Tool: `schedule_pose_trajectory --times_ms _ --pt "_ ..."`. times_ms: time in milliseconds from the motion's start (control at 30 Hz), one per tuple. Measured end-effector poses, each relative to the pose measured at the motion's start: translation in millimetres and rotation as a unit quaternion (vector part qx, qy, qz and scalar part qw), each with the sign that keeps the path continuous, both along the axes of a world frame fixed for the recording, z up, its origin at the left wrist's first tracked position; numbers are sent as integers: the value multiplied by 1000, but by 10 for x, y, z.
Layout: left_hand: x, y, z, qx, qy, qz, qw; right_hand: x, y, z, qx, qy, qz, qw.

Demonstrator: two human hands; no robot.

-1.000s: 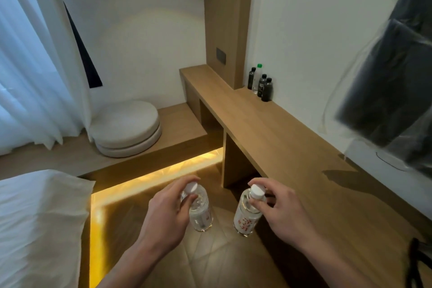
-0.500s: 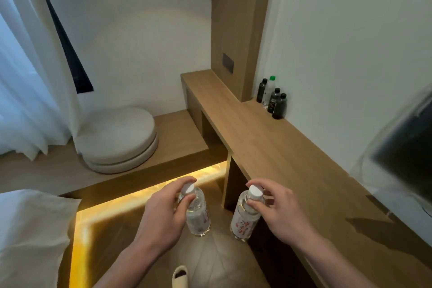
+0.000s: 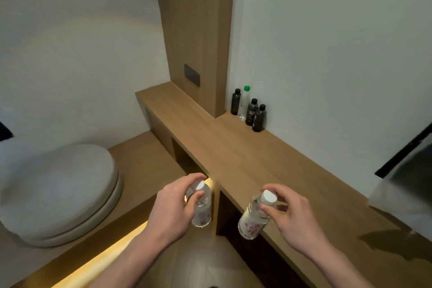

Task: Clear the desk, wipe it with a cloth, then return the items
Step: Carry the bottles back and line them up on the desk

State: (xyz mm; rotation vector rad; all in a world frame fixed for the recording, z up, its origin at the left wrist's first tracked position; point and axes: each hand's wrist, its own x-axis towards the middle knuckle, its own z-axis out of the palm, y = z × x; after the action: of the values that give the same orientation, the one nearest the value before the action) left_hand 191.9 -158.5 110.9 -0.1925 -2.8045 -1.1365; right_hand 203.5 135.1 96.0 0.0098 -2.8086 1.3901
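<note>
My left hand (image 3: pixel 174 208) grips a clear water bottle (image 3: pixel 202 208) with a white cap by its neck, hanging over the floor just left of the desk's front edge. My right hand (image 3: pixel 292 215) holds a second clear bottle (image 3: pixel 252 220) with a red-printed label by its neck, tilted at the desk's front edge. The long wooden desk (image 3: pixel 245 159) runs from centre to lower right. Several small bottles (image 3: pixel 249 110), three dark and one clear with a green cap, stand at the back of the desk against the wall.
A wooden column (image 3: pixel 194 30) with a dark switch plate (image 3: pixel 191 75) rises from the desk's far end. A round grey cushion (image 3: pixel 58 192) lies on the low wooden platform at left, with a glowing light strip (image 3: pixel 100 262) beneath. A dark plastic-wrapped object (image 3: pixel 406 170) hangs at right.
The view has moved forward and to the right toward the desk. Both hands with their bottles have come closer to the desk edge; the bed has left the view.
</note>
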Motion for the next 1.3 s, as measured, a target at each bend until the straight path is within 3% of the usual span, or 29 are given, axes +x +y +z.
schedule_pose_trajectory --times_ms 500,733,967,1300 --pt "-2447 771 -374 -28 -44 -135 989 -1880 562 -468 -8 3 -117 993" --pt "-3430 1209 -521 -55 -54 -202 976 -2506 806 -642 -7 -39 -150 988" --pt "-4421 1592 -700 -89 -55 -305 947 -2980 846 -795 -4 -77 -234 969" --pt "-5486 2346 -1005 -154 -76 -435 884 -3464 771 -700 26 -35 -368 929"
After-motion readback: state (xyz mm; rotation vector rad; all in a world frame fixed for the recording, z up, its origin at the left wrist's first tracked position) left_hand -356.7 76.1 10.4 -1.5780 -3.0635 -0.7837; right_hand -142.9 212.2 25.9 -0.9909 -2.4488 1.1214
